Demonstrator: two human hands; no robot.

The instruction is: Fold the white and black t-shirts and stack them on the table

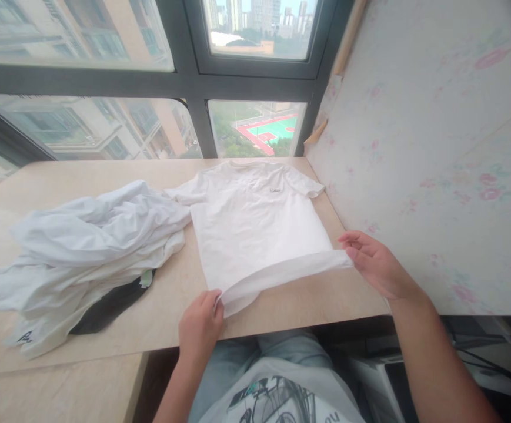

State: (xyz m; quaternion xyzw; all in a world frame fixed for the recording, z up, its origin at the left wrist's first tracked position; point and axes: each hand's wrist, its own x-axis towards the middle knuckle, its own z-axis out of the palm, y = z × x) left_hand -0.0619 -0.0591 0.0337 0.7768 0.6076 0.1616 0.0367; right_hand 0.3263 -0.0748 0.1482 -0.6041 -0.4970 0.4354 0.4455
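Note:
A white T-shirt (pixel 259 226) lies spread out, its collar toward the window and its hem toward me. Small dark lettering marks its chest. My left hand (pixel 201 320) pinches the left corner of the hem near the front edge of the surface. At the right corner, my right hand (pixel 372 261) grips the hem between thumb and fingers, close to the wall. Between my hands the hem is lifted and stretched, with a strip of the fabric turned up. The left sleeve touches a pile of crumpled white clothes (pixel 100 223).
A dark garment (pixel 114 302) shows beneath the pile on the pale counter (pixel 167 323). Flowered wallpaper (pixel 436 176) covers the wall at the right. Dark window frames (pixel 259 66) stand behind the counter. Below it at the right are cables and a white box-like object (pixel 372 373).

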